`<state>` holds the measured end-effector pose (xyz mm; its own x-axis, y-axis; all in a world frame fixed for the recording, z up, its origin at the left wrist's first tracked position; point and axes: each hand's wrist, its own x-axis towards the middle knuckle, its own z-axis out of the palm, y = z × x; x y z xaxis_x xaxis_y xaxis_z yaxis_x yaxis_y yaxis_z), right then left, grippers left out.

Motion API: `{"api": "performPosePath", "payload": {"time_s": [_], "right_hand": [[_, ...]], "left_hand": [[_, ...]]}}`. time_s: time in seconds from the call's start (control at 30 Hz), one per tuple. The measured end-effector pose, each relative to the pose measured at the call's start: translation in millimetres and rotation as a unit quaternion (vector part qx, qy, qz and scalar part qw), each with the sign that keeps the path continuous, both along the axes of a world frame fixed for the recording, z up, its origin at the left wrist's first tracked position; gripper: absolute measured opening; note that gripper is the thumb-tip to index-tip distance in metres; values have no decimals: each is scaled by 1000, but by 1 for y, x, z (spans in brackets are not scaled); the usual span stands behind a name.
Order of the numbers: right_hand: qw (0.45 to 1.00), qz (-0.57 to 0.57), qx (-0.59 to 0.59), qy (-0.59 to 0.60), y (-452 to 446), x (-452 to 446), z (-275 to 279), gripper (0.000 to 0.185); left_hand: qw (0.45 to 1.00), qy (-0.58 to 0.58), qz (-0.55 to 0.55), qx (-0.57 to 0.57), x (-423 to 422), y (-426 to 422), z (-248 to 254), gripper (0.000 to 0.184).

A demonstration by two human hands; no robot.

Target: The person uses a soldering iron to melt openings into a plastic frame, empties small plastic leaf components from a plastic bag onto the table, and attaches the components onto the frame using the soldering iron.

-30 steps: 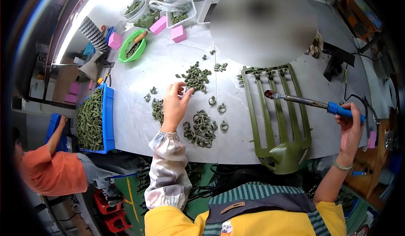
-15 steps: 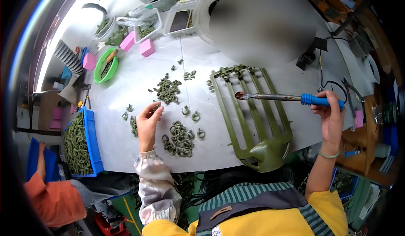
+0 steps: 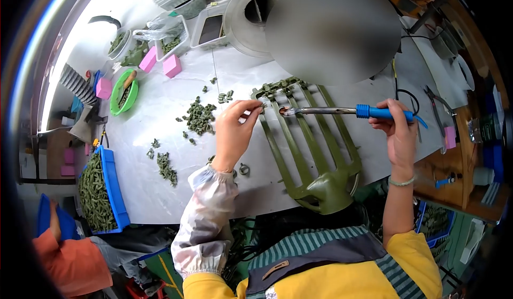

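My right hand is wrapped round the blue handle of a soldering iron, whose scorched, spoon-like tip hovers over a green slotted part with long parallel bars. My left hand is closed in a pinch beside the part's upper left bar, on a small green piece mostly covered by the fingertips. Small green pieces line the part's far end. To the left lies a pile of small green pieces. My left forearm hides most of the green rings; one ring shows.
A blue bin full of green pieces stands at the table's left edge, near another person in an orange sleeve. A green bowl, pink blocks and clear tubs sit farther back. Pliers lie at right.
My left hand has moved right and up from the pile to the slotted part, carrying a small green piece. The soldering iron has shifted left and slightly up. The whole view has turned slightly.
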<state>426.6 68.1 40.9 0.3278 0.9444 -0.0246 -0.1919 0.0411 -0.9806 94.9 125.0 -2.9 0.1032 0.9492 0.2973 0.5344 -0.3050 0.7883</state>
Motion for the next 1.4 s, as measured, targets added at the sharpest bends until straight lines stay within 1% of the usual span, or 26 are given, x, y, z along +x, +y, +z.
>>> {"api": "performPosePath", "payload": {"time_s": [0.03, 0.13, 0.17, 0.27, 0.47, 0.53, 0.73, 0.8, 0.87, 0.9, 0.93, 1.0, 1.07, 1.1, 1.2, 1.23, 1.27, 1.33, 1.37, 1.4], "right_hand": [[1000, -2, 1, 1, 2, -2, -2, 29], [1000, 0, 1, 14, 6, -7, -10, 29], [1000, 4, 1, 19, 8, -8, -13, 29], [1000, 4, -2, 24, 10, -12, -14, 30], [1000, 9, -4, 30, 16, -17, -18, 30], [999, 17, -2, 30, 17, -18, -19, 30], [1000, -10, -5, 1, 11, 0, -8, 29], [1000, -11, -3, -5, 7, 1, 3, 29], [1000, -17, -2, -7, 4, 4, 5, 29], [1000, -10, -6, 0, 3, 6, 5, 29], [1000, -5, -9, 5, 2, 7, 5, 29], [1000, -2, -14, 8, -1, 10, 6, 29], [1000, 0, -20, 7, -3, 11, 6, 29], [1000, -1, -20, 8, -4, 11, 6, 29], [1000, -1, -22, 11, -4, 8, 6, 29], [1000, -1, -23, 12, -4, 7, 6, 29], [1000, 0, -25, 12, -5, 7, 6, 29], [1000, 2, -22, 11, -5, 6, 6, 28], [1000, 3, -20, 10, -5, 6, 6, 28], [1000, 1, -20, 8, -6, 6, 7, 28]], "left_hand": [[995, 65, 10, 69, 5, 8, -6, 16], [985, 102, 6, 138, 17, 21, -17, 17], [987, 97, 7, 125, 22, 22, -17, 18], [980, 133, 6, 148, 26, 26, -23, 17], [983, 119, 5, 139, 28, 28, -26, 15], [983, 130, 4, 127, 27, 27, -24, 16], [981, 142, -1, 132, 25, 28, -25, 17], [982, 144, -2, 122, 23, 28, -25, 18], [987, 105, -21, 120, 17, 27, -17, 19], [995, 71, -7, 73, 8, 24, -7, 20], [999, 14, 21, 39, -4, 22, -2, 20], [997, -10, 76, -17, -45, 21, -5, 17], [987, 124, 87, -58, -84, 9, 2, 15], [979, 168, 99, -67, -97, 3, 4, 20], [972, 134, 122, -151, -108, -12, 0, 27], [970, 132, 127, -159, -107, -15, -6, 33], [969, 164, 113, -144, -109, -17, -14, 30], [973, 187, 117, -64, -109, -24, -28, 27], [979, 139, 127, -73, -104, -27, -25, 21], [980, 137, 126, -70, -105, -29, -26, 19]]}}
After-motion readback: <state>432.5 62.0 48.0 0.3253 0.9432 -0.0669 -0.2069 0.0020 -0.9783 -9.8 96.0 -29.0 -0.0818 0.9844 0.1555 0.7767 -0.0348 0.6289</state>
